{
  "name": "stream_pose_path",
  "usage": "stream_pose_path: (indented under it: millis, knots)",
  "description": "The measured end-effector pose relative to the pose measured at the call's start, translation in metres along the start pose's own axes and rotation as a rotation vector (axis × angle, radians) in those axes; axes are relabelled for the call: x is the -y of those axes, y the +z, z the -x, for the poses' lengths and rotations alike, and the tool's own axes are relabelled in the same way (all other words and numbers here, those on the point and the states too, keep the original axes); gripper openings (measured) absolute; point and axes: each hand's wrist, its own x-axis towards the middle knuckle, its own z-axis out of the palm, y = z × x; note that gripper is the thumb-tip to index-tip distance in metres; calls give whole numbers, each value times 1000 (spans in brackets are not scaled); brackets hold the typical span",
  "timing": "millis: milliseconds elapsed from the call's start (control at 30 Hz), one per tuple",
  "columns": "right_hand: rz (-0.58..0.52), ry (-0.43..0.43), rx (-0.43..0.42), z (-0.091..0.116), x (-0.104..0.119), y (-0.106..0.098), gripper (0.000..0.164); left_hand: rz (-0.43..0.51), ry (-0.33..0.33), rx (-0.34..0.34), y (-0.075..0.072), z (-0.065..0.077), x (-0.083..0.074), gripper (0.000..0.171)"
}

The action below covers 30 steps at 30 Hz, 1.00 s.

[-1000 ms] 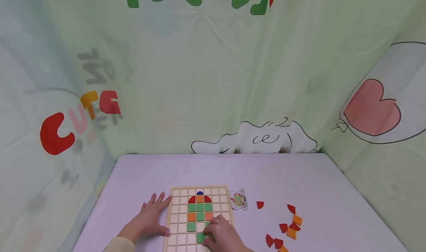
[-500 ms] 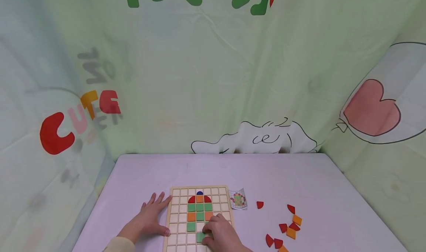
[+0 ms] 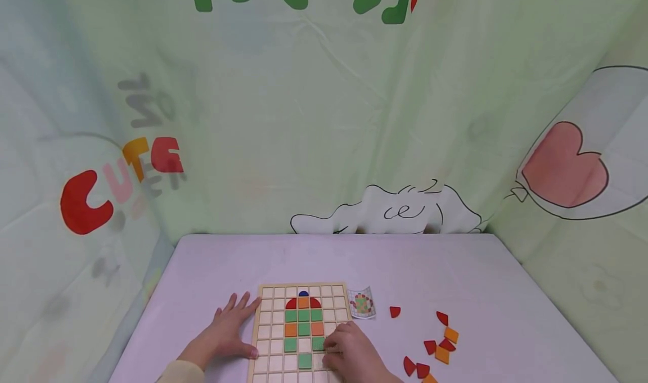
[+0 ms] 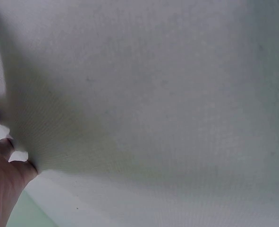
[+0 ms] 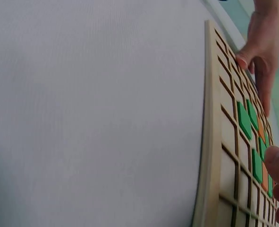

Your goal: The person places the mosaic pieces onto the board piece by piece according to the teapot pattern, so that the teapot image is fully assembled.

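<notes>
Pale tablecloth w/ a green printed curtain behind. Left hand lies flat, fingers spread, on the cloth just left of the wooden grid board, thumb touching its edge. On the board sit green, orange & red tiles. Right hand rests on the board's right side, fingers curled over a green tile (can't tell if it pinches it). Right of the board: pattern card, then loose red & orange pieces.

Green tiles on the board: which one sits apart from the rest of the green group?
The green tile in the lowest filled row of the wooden board. An empty cell separates it from the greens above; the right hand rests just beside it.
</notes>
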Motion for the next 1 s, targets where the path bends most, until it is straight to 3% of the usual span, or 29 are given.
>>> stream_pose_path:
  millis: [167, 300, 500, 733, 1000]
  knots:
    - [-80, 169, -29, 8, -14, -17, 18, 4, 10, -1, -1, 1, -1, 117]
    - [-90, 295, -94, 18, -32, -32, 19, 4, 12, -2, -2, 1, -2, 116]
    - [-64, 419, -201, 37, -72, -59, 26, 0, 14, -2, -2, 2, -2, 116]
    - [-75, 468, -261, 63, -129, -90, 37, -8, 18, -2, -2, 1, -1, 117]
    - [-60, 526, -284, 84, -180, -109, 53, -1, 22, -3, -1, 1, -1, 117]
